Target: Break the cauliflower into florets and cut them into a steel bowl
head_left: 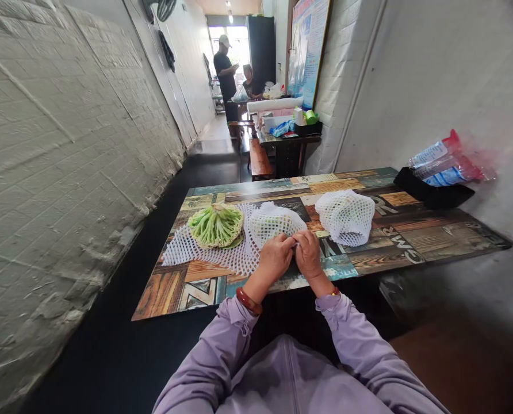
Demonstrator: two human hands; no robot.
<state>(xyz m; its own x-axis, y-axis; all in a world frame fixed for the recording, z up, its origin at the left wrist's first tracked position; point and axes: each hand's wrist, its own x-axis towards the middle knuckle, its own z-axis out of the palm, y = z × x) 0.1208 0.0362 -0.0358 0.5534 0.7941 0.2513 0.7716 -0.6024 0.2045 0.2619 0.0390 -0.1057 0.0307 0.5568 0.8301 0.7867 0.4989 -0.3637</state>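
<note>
My left hand and my right hand meet at the near edge of a vegetable wrapped in white foam net, fingers pinched on the netting. To the left, a green cauliflower lies stem up on a flat sheet of white foam net. To the right sits another net-wrapped bundle. All rest on a patchwork-patterned wooden table.
A black cloth and plastic-wrapped bottles lie at the table's right end by the wall. Farther back stand a bench and a cluttered table. Two people are at the corridor's far end. A brick wall runs on the left.
</note>
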